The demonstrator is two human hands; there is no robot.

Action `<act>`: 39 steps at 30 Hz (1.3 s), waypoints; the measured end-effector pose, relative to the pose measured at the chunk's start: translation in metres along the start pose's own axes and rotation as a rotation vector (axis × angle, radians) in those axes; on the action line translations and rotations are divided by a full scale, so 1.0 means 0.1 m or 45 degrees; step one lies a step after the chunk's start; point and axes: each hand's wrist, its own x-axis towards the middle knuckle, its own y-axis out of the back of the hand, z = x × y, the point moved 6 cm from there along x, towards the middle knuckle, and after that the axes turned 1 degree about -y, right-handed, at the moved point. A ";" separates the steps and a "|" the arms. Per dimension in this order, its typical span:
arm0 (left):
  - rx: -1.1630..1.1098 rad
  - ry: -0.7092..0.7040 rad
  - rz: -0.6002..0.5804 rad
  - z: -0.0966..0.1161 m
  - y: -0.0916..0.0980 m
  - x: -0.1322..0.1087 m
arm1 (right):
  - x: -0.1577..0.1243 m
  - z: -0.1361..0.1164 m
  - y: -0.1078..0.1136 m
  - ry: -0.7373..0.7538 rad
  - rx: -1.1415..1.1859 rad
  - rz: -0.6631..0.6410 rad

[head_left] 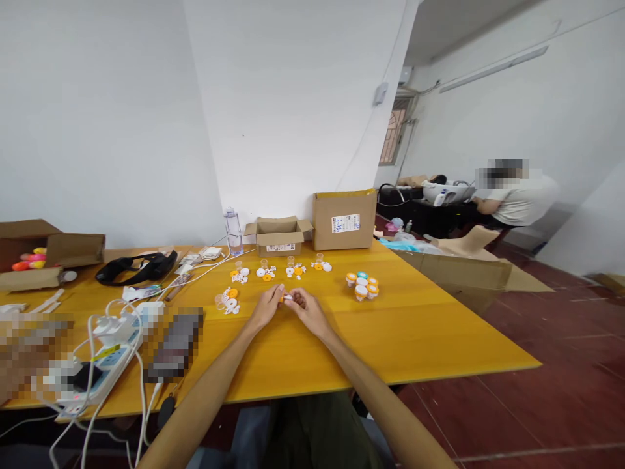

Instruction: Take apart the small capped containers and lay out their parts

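Note:
Over the wooden table (420, 339), a small orange-and-white plastic piece (287, 298) is pinched between my two hands. My left hand (266, 307) closes on its orange side. The fingers of my right hand (305, 307) are curled round the white side; they partly cover it. Just beyond and to the left lie several little groups of parts, each with orange and white discs (231, 298), small white pieces and a clear cup (290, 260). To the right stands a tight cluster of small round pots (361, 290) with orange, white and teal tops.
Behind the parts stand an open small carton (279, 238), a closed box (344, 221) and a water bottle (234, 233). Cables, a power strip (112, 365) and a blurred dark device (176, 342) lie left. A person (517, 198) sits at the far right.

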 end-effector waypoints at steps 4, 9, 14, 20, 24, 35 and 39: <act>0.032 -0.028 0.025 0.00 0.01 0.00 | -0.01 -0.02 0.01 0.050 -0.003 0.034; 0.032 -0.056 0.024 0.00 0.01 0.00 | -0.01 0.05 -0.03 -0.064 -0.047 -0.023; 0.026 -0.001 0.019 -0.04 0.01 0.01 | -0.01 -0.04 -0.01 0.043 -0.009 0.008; 0.039 -0.021 0.043 -0.04 0.02 0.02 | -0.01 0.00 -0.01 -0.019 0.010 0.020; 0.050 -0.024 0.025 -0.03 0.02 0.01 | -0.01 0.05 -0.04 -0.074 -0.011 -0.056; 0.013 0.025 0.061 -0.07 0.04 0.02 | -0.01 0.00 -0.02 0.000 0.046 0.010; 0.025 0.031 0.053 -0.07 0.04 0.01 | -0.01 0.06 -0.05 -0.064 -0.001 -0.047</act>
